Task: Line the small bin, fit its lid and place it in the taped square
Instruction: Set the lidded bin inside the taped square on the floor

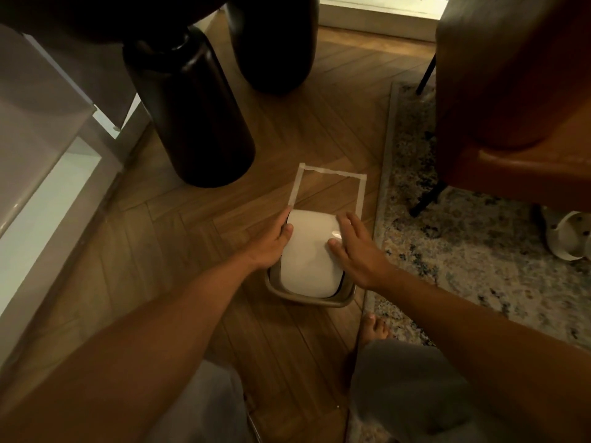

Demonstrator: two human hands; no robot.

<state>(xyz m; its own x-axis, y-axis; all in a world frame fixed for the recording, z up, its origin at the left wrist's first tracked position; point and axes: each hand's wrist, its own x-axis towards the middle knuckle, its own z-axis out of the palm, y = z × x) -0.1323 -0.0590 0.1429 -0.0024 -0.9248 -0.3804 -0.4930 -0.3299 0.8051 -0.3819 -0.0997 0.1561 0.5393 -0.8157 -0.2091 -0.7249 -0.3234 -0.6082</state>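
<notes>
Knees [409,394] hanging out just behind bin [307,302] | left hand [271,241] curling round bin's left side | right hand [355,251] resting flat-fingered on lid [310,251] | taped square [332,172] poking out beyond bin

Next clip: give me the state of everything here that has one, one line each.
bin: upright on the wood floor, its top covering the square's near end.
lid: fitted on the bin, closed.
liner: none visible.
taped square: three sides showing, bare floor inside; near side hidden by the bin.
left grip: fingers curled round the bin's left edge.
right grip: fingers straight, pressing the lid's right side.
</notes>
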